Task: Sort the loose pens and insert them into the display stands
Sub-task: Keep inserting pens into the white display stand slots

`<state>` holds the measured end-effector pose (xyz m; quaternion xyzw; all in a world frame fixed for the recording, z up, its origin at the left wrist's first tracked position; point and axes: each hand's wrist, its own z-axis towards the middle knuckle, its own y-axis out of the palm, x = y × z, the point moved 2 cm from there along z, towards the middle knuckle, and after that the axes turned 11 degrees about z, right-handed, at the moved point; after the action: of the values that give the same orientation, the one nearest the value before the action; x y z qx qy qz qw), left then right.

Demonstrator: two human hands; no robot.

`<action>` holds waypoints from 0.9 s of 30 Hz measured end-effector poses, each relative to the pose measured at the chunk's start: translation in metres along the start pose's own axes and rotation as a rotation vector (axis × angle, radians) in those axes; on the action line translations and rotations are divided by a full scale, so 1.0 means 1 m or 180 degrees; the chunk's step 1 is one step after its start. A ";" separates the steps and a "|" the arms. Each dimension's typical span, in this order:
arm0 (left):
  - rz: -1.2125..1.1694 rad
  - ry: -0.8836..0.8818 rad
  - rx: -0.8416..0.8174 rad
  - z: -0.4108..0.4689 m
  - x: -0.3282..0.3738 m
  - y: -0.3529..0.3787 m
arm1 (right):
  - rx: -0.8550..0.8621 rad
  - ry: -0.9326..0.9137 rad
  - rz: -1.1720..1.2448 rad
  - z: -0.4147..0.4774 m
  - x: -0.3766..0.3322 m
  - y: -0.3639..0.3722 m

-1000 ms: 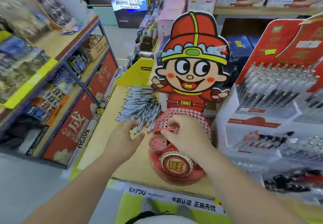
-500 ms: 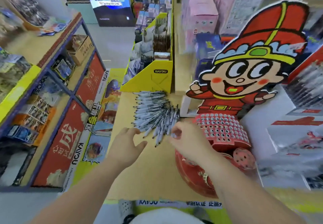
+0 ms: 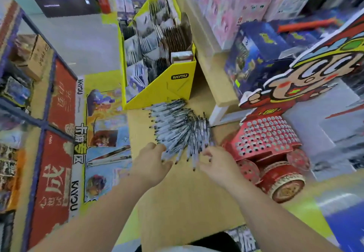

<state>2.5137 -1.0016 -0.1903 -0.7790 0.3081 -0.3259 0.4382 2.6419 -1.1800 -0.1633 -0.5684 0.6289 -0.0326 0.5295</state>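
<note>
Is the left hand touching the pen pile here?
Touching. The head view shows the left hand with its fingers on the near edge of the pen pile; pen tips overlap them, with no gap.

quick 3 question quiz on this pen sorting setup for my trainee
1. True or false: the loose pens lie on the floor.
2. What stands just behind the pile? A yellow box B blue bucket C potted plant
3. Which is nearer the red display stand: left hand or right hand?
Key: 1 false, they lie on the tabletop; 2 A; 3 right hand.
</note>
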 end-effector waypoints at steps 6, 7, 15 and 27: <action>0.0187 0.0059 -0.0024 0.021 0.013 -0.008 | 0.0140 0.0066 0.0232 0.035 0.002 0.001; 0.0219 0.0085 -0.0025 0.026 0.015 -0.008 | 0.0160 0.0075 0.0257 0.040 0.003 0.001; 0.0248 0.0401 -0.0101 0.069 0.025 0.000 | 0.0336 0.0483 0.0485 0.069 0.006 0.005; 0.0054 0.0563 -0.0106 0.100 0.015 0.026 | 0.0608 0.1141 0.0078 0.108 0.024 0.035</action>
<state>2.5954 -0.9760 -0.2504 -0.7517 0.3576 -0.3845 0.3990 2.6987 -1.1254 -0.2481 -0.4930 0.7140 -0.1863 0.4610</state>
